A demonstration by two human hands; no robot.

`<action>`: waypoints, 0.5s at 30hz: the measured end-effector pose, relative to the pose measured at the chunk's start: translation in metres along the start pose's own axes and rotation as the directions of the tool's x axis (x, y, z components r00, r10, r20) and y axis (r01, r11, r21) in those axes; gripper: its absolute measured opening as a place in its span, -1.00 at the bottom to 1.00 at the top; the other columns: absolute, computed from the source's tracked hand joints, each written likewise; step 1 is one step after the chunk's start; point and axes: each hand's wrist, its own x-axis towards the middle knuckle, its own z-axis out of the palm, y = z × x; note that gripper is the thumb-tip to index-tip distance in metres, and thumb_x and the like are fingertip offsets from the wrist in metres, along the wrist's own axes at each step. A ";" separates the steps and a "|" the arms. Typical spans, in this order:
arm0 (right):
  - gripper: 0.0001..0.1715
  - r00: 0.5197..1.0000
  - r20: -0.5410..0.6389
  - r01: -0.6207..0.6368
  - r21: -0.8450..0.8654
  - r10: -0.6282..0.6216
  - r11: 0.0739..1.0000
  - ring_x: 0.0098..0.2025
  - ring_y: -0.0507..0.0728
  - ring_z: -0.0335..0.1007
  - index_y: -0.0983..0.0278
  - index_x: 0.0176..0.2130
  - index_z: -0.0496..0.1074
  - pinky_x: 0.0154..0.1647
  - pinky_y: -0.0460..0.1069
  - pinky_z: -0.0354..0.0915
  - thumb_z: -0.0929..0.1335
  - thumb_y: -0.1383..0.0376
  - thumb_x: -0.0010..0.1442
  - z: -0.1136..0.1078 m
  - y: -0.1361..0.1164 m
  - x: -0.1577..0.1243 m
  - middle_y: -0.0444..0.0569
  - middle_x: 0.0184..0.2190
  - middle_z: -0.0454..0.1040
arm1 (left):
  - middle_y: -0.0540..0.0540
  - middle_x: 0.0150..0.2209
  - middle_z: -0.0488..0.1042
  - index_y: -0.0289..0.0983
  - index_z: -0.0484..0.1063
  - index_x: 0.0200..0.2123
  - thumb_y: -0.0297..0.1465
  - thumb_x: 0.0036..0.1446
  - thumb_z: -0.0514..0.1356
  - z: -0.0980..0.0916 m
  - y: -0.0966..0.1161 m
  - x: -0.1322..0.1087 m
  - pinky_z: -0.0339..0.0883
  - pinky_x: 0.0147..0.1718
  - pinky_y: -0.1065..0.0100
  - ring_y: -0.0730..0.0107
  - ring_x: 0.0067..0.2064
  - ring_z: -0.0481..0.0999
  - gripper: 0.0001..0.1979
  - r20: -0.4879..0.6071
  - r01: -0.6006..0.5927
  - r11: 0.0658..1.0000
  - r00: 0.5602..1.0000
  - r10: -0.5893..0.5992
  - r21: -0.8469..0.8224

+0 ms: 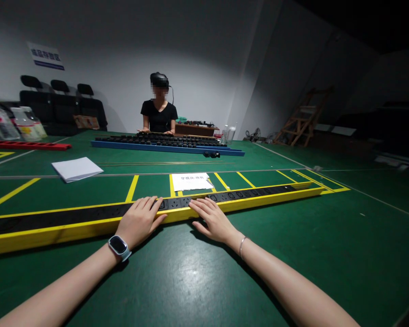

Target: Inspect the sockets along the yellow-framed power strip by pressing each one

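A long yellow power strip point(272, 194), its top lined with black socket modules point(238, 194), runs across the green table in front of me. My left hand point(139, 221) lies over it left of centre, fingers stretched across the black sockets, thumb out along the yellow front side. To the right, my right hand point(214, 220) rests flat on the strip with its fingers extended and thumb apart near the lower front edge. A gap with a few sockets shows between both hands. The parts of the strip beneath my fingers are hidden.
Just behind the strip lies a paper label point(191, 181); folded white paper point(77, 169) is farther left. Blue strips point(170, 147) with black modules stretch before a seated person point(159, 116). A red strip point(27, 145) and bottles point(25, 122) sit at far left.
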 end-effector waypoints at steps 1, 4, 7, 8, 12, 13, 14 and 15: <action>-0.33 1.000 -0.007 -0.001 0.000 0.001 1.000 0.28 0.19 0.12 0.19 0.31 0.08 0.33 0.22 0.04 0.29 0.15 0.29 0.000 -0.001 0.001 0.01 0.24 0.26 | -0.34 -0.01 0.50 -0.37 0.38 0.08 -0.10 0.24 0.02 0.000 0.000 0.000 0.33 0.00 0.03 0.04 0.01 0.48 -0.47 -0.003 0.002 1.000 1.000 -0.002 -0.005; -0.36 1.000 -0.028 -0.001 0.004 0.001 1.000 0.26 0.20 0.14 0.19 0.29 0.13 0.31 0.23 0.08 0.30 0.16 0.29 -0.001 -0.003 0.003 0.03 0.21 0.30 | -0.34 0.00 0.49 -0.37 0.37 0.08 -0.10 0.25 0.02 0.000 0.000 0.000 0.33 -0.01 0.04 0.05 0.00 0.48 -0.47 -0.002 -0.002 1.000 1.000 0.002 0.008; -0.41 0.999 -0.049 -0.002 0.022 0.003 1.000 0.25 0.21 0.15 0.20 0.25 0.18 0.29 0.23 0.10 0.29 0.17 0.29 -0.002 -0.004 0.004 0.05 0.18 0.33 | -0.34 0.00 0.49 -0.38 0.37 0.08 -0.10 0.24 0.02 0.000 -0.001 -0.001 0.33 0.00 0.05 0.04 0.00 0.48 -0.46 0.003 -0.011 0.999 1.000 0.011 0.033; -0.43 0.998 -0.057 -0.004 0.029 0.006 1.000 0.24 0.21 0.16 0.21 0.24 0.20 0.28 0.22 0.12 0.29 0.18 0.29 -0.002 -0.004 0.005 0.06 0.17 0.34 | -0.34 0.00 0.49 -0.39 0.37 0.09 -0.10 0.24 0.03 0.000 -0.001 -0.001 0.33 0.00 0.05 0.04 0.00 0.47 -0.46 0.006 -0.011 0.999 1.000 0.011 0.038; -0.54 0.993 -0.110 -0.040 0.036 0.044 0.999 0.20 0.22 0.21 0.24 0.15 0.29 0.23 0.22 0.19 0.29 0.21 0.27 0.001 0.002 0.004 0.08 0.09 0.40 | -0.33 0.01 0.49 -0.38 0.37 0.09 -0.10 0.24 0.03 0.000 -0.002 -0.001 0.33 0.01 0.05 0.04 0.01 0.47 -0.46 0.014 -0.006 0.999 1.000 0.005 0.032; -0.56 0.991 -0.126 -0.051 0.033 0.055 0.998 0.19 0.22 0.22 0.24 0.12 0.30 0.22 0.22 0.20 0.29 0.22 0.27 0.002 0.004 0.003 0.08 0.06 0.41 | -0.33 0.01 0.49 -0.37 0.38 0.09 -0.10 0.24 0.03 0.001 -0.002 -0.001 0.33 0.02 0.05 0.04 0.01 0.47 -0.46 0.011 -0.002 1.000 1.000 0.002 0.021; -0.57 0.988 -0.140 -0.059 0.029 0.062 0.998 0.18 0.22 0.24 0.23 0.11 0.31 0.20 0.22 0.22 0.29 0.23 0.26 0.003 0.006 0.002 0.09 0.05 0.42 | -0.33 0.01 0.49 -0.36 0.38 0.09 -0.10 0.24 0.03 0.001 -0.002 -0.001 0.33 0.02 0.04 0.04 0.02 0.47 -0.47 0.006 0.000 1.000 1.000 0.000 0.009; -0.58 0.986 -0.151 -0.063 0.024 0.066 0.998 0.17 0.23 0.24 0.23 0.11 0.31 0.19 0.23 0.23 0.29 0.24 0.26 0.004 0.008 0.001 0.09 0.03 0.42 | -0.34 0.01 0.49 -0.36 0.38 0.09 -0.09 0.24 0.02 0.001 -0.002 -0.001 0.33 0.02 0.03 0.04 0.02 0.48 -0.47 0.001 0.002 1.000 1.000 -0.002 -0.002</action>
